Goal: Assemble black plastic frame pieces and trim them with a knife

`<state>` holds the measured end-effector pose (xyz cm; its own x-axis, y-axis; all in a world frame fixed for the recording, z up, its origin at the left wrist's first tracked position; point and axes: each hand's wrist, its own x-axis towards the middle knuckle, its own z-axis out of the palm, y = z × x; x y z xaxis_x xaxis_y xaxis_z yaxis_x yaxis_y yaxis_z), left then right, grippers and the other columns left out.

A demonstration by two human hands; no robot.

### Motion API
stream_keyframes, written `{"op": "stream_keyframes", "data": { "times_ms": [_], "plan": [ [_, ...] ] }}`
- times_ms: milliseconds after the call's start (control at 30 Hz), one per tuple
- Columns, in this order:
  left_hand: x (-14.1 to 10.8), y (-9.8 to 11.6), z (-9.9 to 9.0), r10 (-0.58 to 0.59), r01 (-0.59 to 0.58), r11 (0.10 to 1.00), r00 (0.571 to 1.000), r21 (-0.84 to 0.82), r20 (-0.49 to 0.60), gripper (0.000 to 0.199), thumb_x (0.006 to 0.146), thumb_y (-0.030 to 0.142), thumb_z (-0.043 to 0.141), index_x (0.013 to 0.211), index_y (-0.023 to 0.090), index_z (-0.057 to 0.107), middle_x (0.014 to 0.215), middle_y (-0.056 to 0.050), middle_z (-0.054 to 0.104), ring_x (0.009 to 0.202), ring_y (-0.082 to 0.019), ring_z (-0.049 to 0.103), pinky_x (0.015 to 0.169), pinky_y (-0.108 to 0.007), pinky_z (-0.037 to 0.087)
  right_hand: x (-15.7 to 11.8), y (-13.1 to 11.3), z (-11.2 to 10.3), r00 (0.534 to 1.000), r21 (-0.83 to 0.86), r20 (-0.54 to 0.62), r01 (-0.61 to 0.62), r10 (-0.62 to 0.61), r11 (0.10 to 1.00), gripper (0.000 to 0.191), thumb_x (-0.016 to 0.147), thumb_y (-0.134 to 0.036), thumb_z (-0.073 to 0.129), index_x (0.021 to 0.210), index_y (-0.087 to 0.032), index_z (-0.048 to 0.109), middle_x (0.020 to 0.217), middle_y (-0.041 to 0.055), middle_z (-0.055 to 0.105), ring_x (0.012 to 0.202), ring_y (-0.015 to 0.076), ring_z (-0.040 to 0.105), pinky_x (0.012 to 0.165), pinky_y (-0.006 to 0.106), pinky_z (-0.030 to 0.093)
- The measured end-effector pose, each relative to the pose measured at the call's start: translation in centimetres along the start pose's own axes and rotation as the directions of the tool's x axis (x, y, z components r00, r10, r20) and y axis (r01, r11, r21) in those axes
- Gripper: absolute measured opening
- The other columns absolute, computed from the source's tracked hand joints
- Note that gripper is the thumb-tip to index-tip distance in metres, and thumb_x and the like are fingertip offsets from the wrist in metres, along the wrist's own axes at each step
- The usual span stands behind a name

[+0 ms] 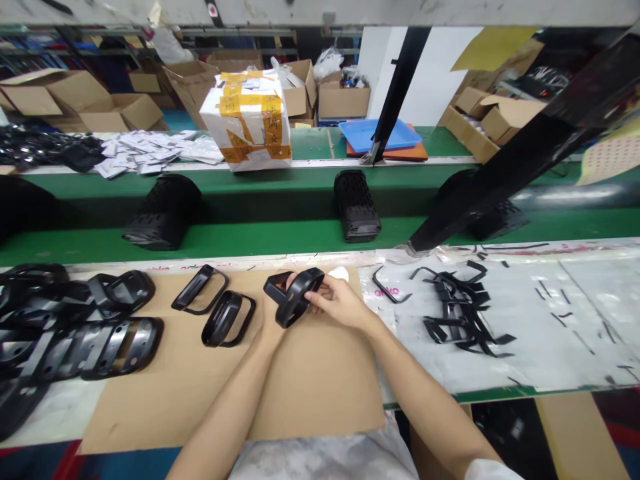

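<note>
Both of my hands are on a black plastic frame (299,298), a rounded loop with a bar or second loop at its left. My left hand (273,319) is closed on it from behind, with most fingers hidden by the part. On the other side, my right hand (341,301) pinches its right edge between thumb and fingers. Two similar black frames, an upper one (201,289) and a lower one (229,319), lie on the cardboard sheet (315,387) to the left. Part of a small white object (340,273) shows behind my right hand.
Black housings (120,347) are piled at left. Black strips (457,310) lie at right, with a bent one (387,287) nearer. Black perforated units (357,207) stand on the green conveyor (280,230). A slanted black post (480,177) rises at right; a taped white box (247,123) sits beyond.
</note>
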<state>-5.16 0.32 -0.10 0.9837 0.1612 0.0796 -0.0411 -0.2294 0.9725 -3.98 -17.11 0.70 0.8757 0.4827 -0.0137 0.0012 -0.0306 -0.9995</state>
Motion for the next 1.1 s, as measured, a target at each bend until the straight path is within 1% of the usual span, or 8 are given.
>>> {"op": "stream_keyframes", "data": {
  "times_ms": [167,300,367,567,733,833,1000,1100],
  "plan": [
    [-0.2,0.3,0.2,0.109,-0.109,0.994,0.994,0.023,-0.008,0.029,0.097,0.045,0.055,0.09,0.019,0.066,0.085,-0.003,0.067,0.08,-0.019,0.063,0.076,-0.03,0.05,0.2,-0.1,-0.4,0.998,0.039,-0.047,0.04,-0.038,0.998,0.03,0.096,-0.048,0.064,0.105,-0.019,0.068,0.085,0.0027,0.07,0.069,0.0168,0.067,0.064,0.028,0.058],
    [-0.5,0.0,-0.1,0.173,-0.169,0.973,0.985,0.158,-0.013,0.03,0.099,0.048,0.053,0.095,0.021,0.066,0.09,-0.004,0.069,0.084,-0.019,0.065,0.079,-0.029,0.051,0.4,-0.1,-0.7,0.991,-0.061,-0.073,0.105,-0.109,0.993,0.024,0.095,-0.037,0.065,0.11,-0.02,0.073,0.107,0.0066,0.074,0.098,0.0229,0.071,0.092,0.037,0.058],
    [-0.6,-0.1,-0.3,0.166,-0.162,0.961,0.986,0.224,0.003,0.03,0.099,0.049,0.053,0.099,0.022,0.065,0.09,-0.004,0.07,0.081,-0.018,0.064,0.076,-0.029,0.05,0.4,0.0,-0.8,0.988,-0.114,-0.08,0.119,-0.128,0.986,0.023,0.095,-0.034,0.065,0.111,-0.021,0.075,0.108,0.0065,0.075,0.103,0.0241,0.07,0.099,0.041,0.055],
    [-0.4,0.5,-1.0,0.229,-0.247,0.925,0.969,0.287,0.095,0.032,0.104,0.044,0.046,0.089,0.022,0.063,0.085,-0.004,0.069,0.08,-0.018,0.063,0.078,-0.029,0.049,0.1,-0.3,-0.7,0.991,-0.127,-0.067,0.107,-0.117,0.986,0.022,0.098,-0.035,0.061,0.106,-0.02,0.075,0.096,0.0046,0.074,0.086,0.0208,0.07,0.09,0.037,0.058],
    [-0.4,0.2,-1.2,0.275,-0.299,0.898,0.954,0.322,0.119,0.034,0.105,0.04,0.043,0.086,0.021,0.063,0.081,-0.003,0.066,0.077,-0.017,0.061,0.076,-0.028,0.046,0.1,-0.6,-0.6,0.992,-0.115,-0.053,0.112,-0.118,0.987,0.021,0.097,-0.033,0.062,0.108,-0.02,0.074,0.099,0.005,0.075,0.089,0.021,0.071,0.091,0.037,0.058],
    [-0.4,0.2,-1.1,0.279,-0.299,0.89,0.954,0.343,0.107,0.034,0.106,0.039,0.042,0.086,0.021,0.064,0.079,-0.002,0.066,0.073,-0.016,0.06,0.074,-0.027,0.045,0.1,-0.5,-0.4,0.994,-0.049,-0.054,0.094,-0.096,0.994,0.022,0.096,-0.031,0.063,0.113,-0.021,0.072,0.103,0.0053,0.076,0.091,0.0214,0.072,0.089,0.037,0.059],
    [-0.5,0.6,-0.9,0.255,-0.282,0.892,0.959,0.354,0.123,0.035,0.105,0.04,0.043,0.082,0.021,0.062,0.074,-0.001,0.063,0.067,-0.015,0.057,0.069,-0.027,0.042,0.0,-0.7,-0.1,0.993,-0.011,-0.114,0.039,-0.04,0.999,0.015,0.093,-0.034,0.068,0.098,-0.02,0.07,0.086,0.0026,0.075,0.079,0.0212,0.072,0.079,0.035,0.061],
    [-0.6,0.6,-0.7,0.189,-0.212,0.933,0.976,0.291,0.104,0.037,0.103,0.044,0.046,0.077,0.021,0.06,0.07,0.0,0.06,0.064,-0.015,0.054,0.067,-0.027,0.041,0.0,-0.6,0.0,0.992,0.017,-0.125,0.031,-0.029,0.999,0.02,0.092,-0.039,0.07,0.096,-0.02,0.069,0.089,0.0039,0.076,0.083,0.0227,0.074,0.075,0.034,0.062]
  ]
}}
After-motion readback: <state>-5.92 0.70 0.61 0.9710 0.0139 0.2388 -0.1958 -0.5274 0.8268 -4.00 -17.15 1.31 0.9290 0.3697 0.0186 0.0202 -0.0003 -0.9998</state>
